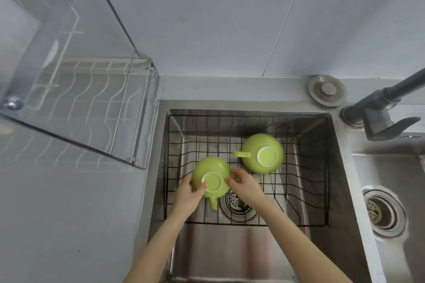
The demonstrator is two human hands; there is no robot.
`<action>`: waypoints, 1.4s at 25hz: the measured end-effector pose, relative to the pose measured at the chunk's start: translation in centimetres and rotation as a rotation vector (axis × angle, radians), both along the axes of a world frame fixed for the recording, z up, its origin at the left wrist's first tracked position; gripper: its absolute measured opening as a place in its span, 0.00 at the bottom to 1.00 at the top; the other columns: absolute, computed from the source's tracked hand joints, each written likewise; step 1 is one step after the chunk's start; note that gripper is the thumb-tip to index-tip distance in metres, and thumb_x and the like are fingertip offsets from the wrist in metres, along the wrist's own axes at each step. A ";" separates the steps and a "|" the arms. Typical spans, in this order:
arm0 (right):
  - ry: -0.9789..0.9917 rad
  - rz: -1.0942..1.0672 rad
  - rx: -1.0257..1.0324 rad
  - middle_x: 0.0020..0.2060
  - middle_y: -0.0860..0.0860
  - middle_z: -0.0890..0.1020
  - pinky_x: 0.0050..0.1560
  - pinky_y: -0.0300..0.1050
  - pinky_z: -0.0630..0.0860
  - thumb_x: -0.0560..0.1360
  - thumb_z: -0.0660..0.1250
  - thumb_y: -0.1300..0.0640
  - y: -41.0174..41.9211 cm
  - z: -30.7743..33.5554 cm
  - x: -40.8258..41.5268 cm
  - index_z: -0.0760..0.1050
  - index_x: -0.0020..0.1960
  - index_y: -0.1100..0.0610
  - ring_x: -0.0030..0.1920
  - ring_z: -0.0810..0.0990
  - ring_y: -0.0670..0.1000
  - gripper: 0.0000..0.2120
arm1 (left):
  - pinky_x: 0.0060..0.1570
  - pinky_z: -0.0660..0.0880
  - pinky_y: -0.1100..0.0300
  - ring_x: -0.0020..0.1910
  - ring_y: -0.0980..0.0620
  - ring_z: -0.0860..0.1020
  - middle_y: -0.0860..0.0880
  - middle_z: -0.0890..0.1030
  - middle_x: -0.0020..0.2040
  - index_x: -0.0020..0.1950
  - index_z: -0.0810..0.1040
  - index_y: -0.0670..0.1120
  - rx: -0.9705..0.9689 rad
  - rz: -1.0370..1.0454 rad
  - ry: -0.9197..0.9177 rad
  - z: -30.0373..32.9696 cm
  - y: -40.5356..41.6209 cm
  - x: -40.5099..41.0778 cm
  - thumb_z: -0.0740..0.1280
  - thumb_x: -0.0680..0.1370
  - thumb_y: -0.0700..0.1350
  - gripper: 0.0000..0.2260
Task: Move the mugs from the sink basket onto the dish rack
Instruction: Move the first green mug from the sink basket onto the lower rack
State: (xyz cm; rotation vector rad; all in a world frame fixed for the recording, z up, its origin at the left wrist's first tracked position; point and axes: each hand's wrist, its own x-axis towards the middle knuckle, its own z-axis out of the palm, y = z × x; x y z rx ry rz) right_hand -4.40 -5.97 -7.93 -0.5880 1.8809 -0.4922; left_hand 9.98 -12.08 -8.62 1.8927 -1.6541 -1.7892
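Note:
Two green mugs lie upside down in the black wire sink basket (299, 190). The near mug (212, 173) has its handle pointing toward me. My left hand (187, 195) grips its left side, thumb on the base ring. My right hand (245, 187) touches its right side with the fingertips. The far mug (263, 153) stands apart at the back right, handle pointing left. The white wire dish rack (92, 99) sits on the counter to the left, inside a clear cover.
The raised clear lid (69, 53) of the rack hangs over the rack's near part. A dark faucet (381, 108) reaches in from the right. A sink drain (236, 204) lies under the basket, a second basin (391, 190) to the right, a round stopper (327, 91) behind.

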 end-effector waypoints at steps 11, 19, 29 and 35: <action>0.042 -0.046 -0.003 0.61 0.55 0.77 0.59 0.43 0.70 0.70 0.68 0.51 -0.3 -1.7 0.4 0.62 0.69 0.54 0.61 0.74 0.54 0.31 | 0.59 0.71 0.53 0.58 0.46 0.74 0.43 0.75 0.61 0.64 0.68 0.43 0.015 0.045 -0.051 -1.5 -0.2 -1.0 0.65 0.74 0.46 0.20; 0.014 -0.202 -0.021 0.57 0.53 0.78 0.60 0.45 0.71 0.69 0.67 0.51 1.2 0.8 1.0 0.65 0.67 0.53 0.59 0.75 0.53 0.28 | 0.58 0.70 0.56 0.61 0.47 0.72 0.44 0.71 0.64 0.67 0.64 0.44 -0.021 0.055 0.017 0.7 0.3 -0.8 0.67 0.73 0.45 0.25; -0.002 -0.290 -0.204 0.55 0.55 0.80 0.61 0.50 0.73 0.70 0.67 0.51 5.2 8.4 3.2 0.67 0.66 0.54 0.56 0.77 0.54 0.26 | 0.51 0.76 0.56 0.52 0.50 0.76 0.47 0.75 0.56 0.62 0.69 0.43 -0.117 0.135 0.278 8.1 3.5 1.6 0.68 0.72 0.41 0.20; -0.003 -0.303 -0.295 0.55 0.52 0.79 0.56 0.46 0.73 0.70 0.68 0.45 7.3 11.8 6.2 0.68 0.64 0.51 0.55 0.77 0.51 0.26 | 0.52 0.76 0.55 0.54 0.49 0.76 0.48 0.75 0.57 0.63 0.69 0.45 -0.170 0.131 0.369 11.6 5.8 5.6 0.68 0.72 0.43 0.20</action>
